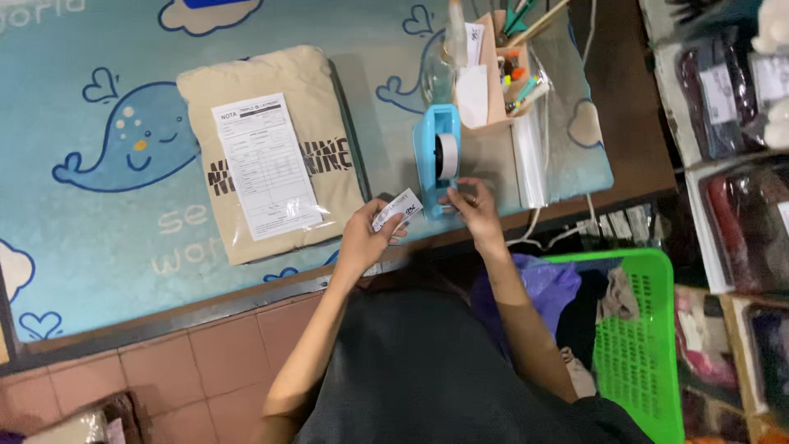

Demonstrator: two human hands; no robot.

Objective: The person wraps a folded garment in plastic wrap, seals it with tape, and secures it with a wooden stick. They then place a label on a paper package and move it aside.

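Spread over the desk [526,215] we see a pale blue mat [90,222] printed with whales, hearts and clouds, its brown edge running along a floor of pinkish tiles [222,345]. On the mat lies a beige padded parcel [271,148] with a white printed form [267,166] in a clear sleeve on top of it.

Our left hand [366,234] holds a small white slip of paper [398,209], thumb and fingers pinching its lower end so that it tilts up toward the right. The slip sits just above the desk's front edge, between our 2 hands and right beside the base of the light blue tape dispenser [437,152].

Our right hand [474,207] rests at the foot of that dispenser with its fingers bent toward the tape; whether they grip a strip of tape we cannot tell.

Behind the dispenser stands a cardboard organiser [497,74] with pens and scissors, and a stack of clear plastic bags [530,160] lies next to it. To our right, below the desk, a green plastic basket [649,345] holds clothes and a purple bag [546,284].
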